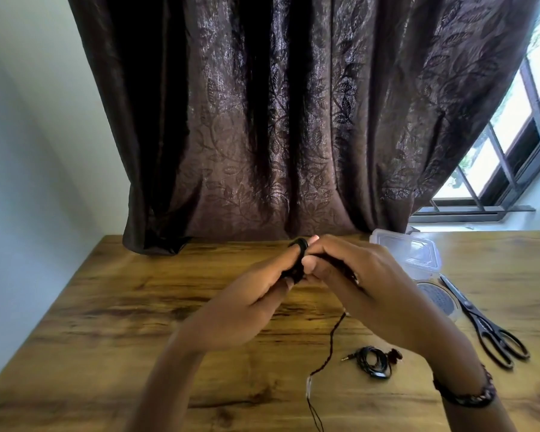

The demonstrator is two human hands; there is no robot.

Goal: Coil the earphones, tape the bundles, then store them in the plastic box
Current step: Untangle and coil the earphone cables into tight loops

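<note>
A black earphone cable [299, 260] is looped in coils around the fingers of my left hand [256, 294], raised above the middle of the table. My right hand [353, 272] pinches the same cable beside those coils. The loose end of the cable [332, 341] hangs down from my hands, with an inline piece [308, 386], and runs off the table's near edge. A second black earphone [375, 361] lies coiled on the table to the right, its plug pointing left. The clear plastic box [409, 252] sits at the back right, its inside hard to see.
A roll of clear tape [438, 299] lies in front of the box, and black scissors [483, 325] lie to its right. The wooden table [138, 307] ends at a dark curtain [262, 135] behind. A window [512, 135] is at the right.
</note>
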